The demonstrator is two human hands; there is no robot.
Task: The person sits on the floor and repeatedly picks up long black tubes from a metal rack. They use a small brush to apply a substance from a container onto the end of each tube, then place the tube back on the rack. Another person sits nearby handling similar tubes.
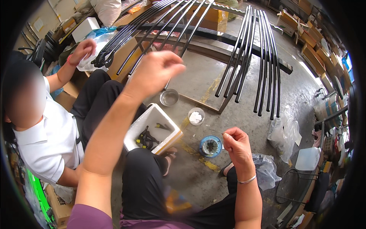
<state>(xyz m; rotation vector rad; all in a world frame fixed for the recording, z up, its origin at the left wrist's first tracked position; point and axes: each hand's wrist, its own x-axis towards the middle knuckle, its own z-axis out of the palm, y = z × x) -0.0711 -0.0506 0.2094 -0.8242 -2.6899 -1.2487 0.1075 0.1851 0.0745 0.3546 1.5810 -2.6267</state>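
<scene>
My left hand (157, 72) is raised at the left of centre, in front of the black rods. Its fingers are bent together and slightly blurred; whatever they may pinch does not show. Lower right, my right hand (238, 147) pinches a thin, needle-like metal piece (216, 131) between thumb and fingertips, its free end pointing left. Just left of that hand, a blue ring-shaped spool (210, 146) lies on the floor. Long black rods rest across a padded bar (225, 39) in two groups, a left one (162, 28) and a right one (261, 72).
A white foam box (173, 141) with black parts stands between my knee and a seated co-worker (45, 133), whose hand (82, 51) is by the left rods. A metal bowl (169, 97) and a clear tub of white pieces (196, 116) sit beyond. Plastic bags (284, 133) lie right.
</scene>
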